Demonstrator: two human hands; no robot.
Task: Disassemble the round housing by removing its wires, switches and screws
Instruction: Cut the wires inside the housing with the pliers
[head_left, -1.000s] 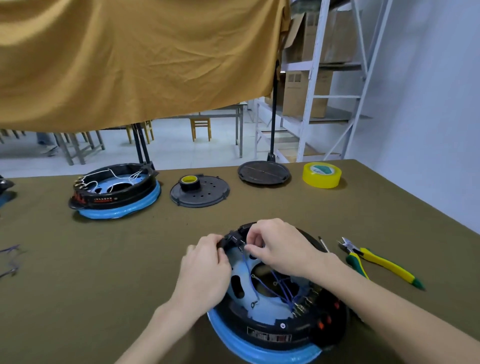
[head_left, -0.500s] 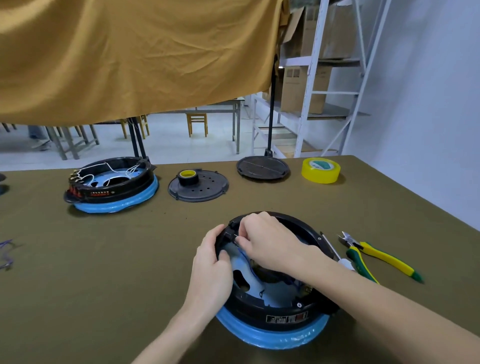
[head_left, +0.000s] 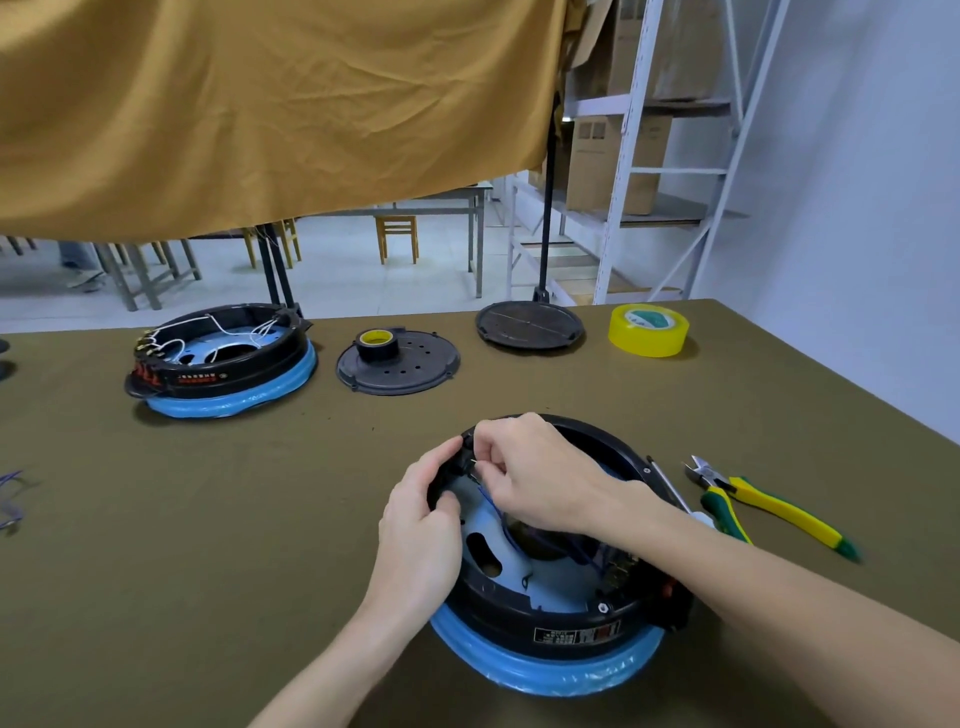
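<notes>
A round black housing (head_left: 524, 613) with a blue rim lies on the table in front of me, its light blue inside plate and blue wires (head_left: 506, 522) showing. My left hand (head_left: 421, 540) grips the housing's far-left wall, thumb inside. My right hand (head_left: 535, 478) reaches over the housing and pinches a small black switch part (head_left: 464, 464) with metal pins at that same wall. A blue wire runs from under my right hand toward the terminals (head_left: 621, 564) at the right.
A second housing (head_left: 223, 358) with white wires sits far left. Two black round covers (head_left: 397, 361) (head_left: 530, 325), one carrying a small tape roll, and a yellow tape roll (head_left: 648, 330) lie at the back. Yellow-green cutters (head_left: 769, 506) and a screwdriver (head_left: 675, 491) lie right of the housing. Loose wires (head_left: 10, 499) lie at the left edge.
My view has shifted, so the housing sits a little farther from me. Both hands stay at the far-left wall; the right fingers keep working the switch part.
</notes>
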